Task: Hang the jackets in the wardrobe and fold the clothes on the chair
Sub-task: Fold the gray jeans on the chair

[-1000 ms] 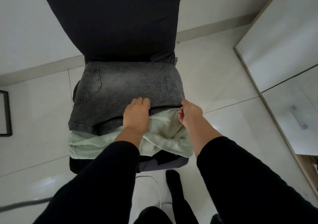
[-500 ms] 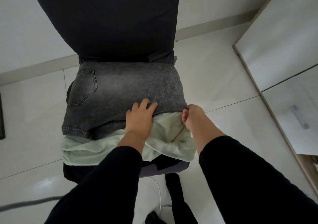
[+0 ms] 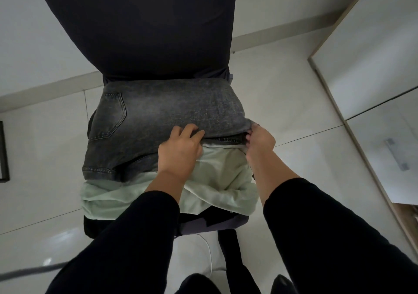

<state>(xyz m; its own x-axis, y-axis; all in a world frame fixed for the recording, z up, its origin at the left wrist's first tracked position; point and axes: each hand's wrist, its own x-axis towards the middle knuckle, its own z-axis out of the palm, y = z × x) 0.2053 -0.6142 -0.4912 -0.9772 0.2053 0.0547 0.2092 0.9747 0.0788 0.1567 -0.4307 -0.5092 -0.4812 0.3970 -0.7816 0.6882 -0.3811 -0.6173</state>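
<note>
- Two garments are seen stacked on the seat of the dark chair point(image 3: 140, 22) in the head view: folded grey jeans point(image 3: 162, 117) on top, a pale green garment point(image 3: 217, 180) beneath
- A washed, faded grey is shown by the jeans, with a stitched back pocket point(image 3: 110, 115) at the left and a hem with visible stitching at the near left corner
- The jeans are laid flat across most of the seat, up against the chair back; their near right edge is lifted slightly, and a darker layer of denim is exposed below it
- The green garment is crumpled and is spilled over the near edge of the seat
- The left hand point(image 3: 181, 151) is laid on the near edge of the jeans, fingers spread and slightly curled over the fabric
- The right hand point(image 3: 260, 142) is closed on the right near corner of the jeans, the cloth pinched by the fingertips
- Both forearms are covered by black sleeves point(image 3: 316, 226)
- A black item point(image 3: 228, 244) is hung down below the seat front, beside a thin white cable point(image 3: 209, 253) on the pale tiled floor point(image 3: 294, 103)
- A light cabinet point(image 3: 373, 72) is stood to the right, well apart from the chair
</note>
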